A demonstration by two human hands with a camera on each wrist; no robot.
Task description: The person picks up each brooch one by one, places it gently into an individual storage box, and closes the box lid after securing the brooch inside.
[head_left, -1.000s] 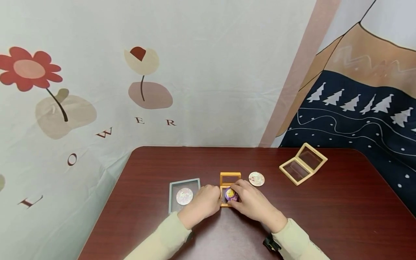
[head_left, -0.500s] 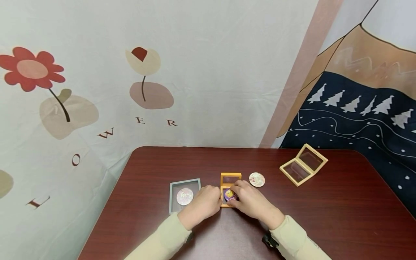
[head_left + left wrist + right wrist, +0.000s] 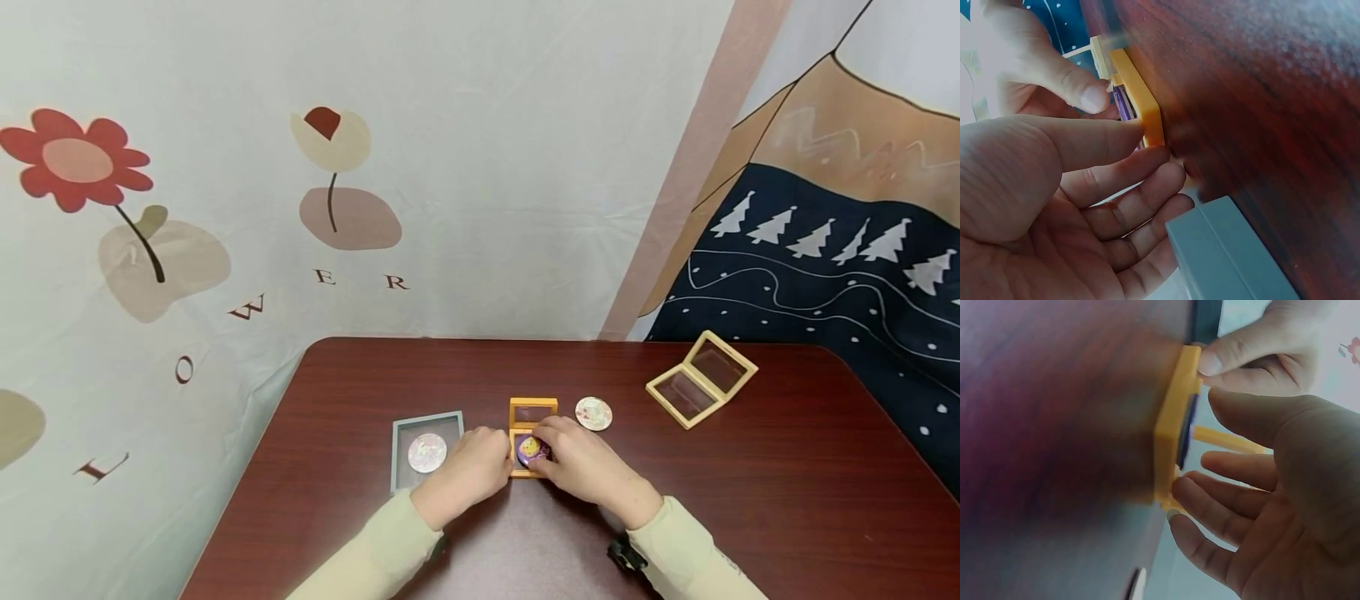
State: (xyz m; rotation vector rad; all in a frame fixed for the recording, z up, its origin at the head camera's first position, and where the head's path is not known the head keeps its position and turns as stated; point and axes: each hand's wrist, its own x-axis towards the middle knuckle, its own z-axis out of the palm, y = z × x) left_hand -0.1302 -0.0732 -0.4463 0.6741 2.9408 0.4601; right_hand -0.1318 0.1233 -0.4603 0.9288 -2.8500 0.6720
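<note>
An orange hinged display frame [image 3: 533, 403] stands unfolded on the table, one half flat and the other raised. In its flat half sits a round purple badge [image 3: 530, 447] with a yellow figure, slightly tilted. My left hand [image 3: 474, 462] pinches the frame's left edge between thumb and forefinger, as the left wrist view shows. Over the frame's right side lies my right hand [image 3: 585, 467], its thumb and forefinger curved around the badge's edge. In the right wrist view, the other right fingers [image 3: 1194, 500] are at the frame's side. Exact contact with the badge is partly hidden.
A grey frame [image 3: 395, 454] with a pale round badge [image 3: 427, 453] lies at the left, beside the left hand. Another pale badge [image 3: 593, 413] lies behind the right hand. An unfolded cream frame [image 3: 686, 396] stands farther right on the dark red table [image 3: 787, 483].
The badge has shifted and tilted slightly within the orange frame as the right thumb and forefinger moved a little. The left hand stays on the frame's edge.
</note>
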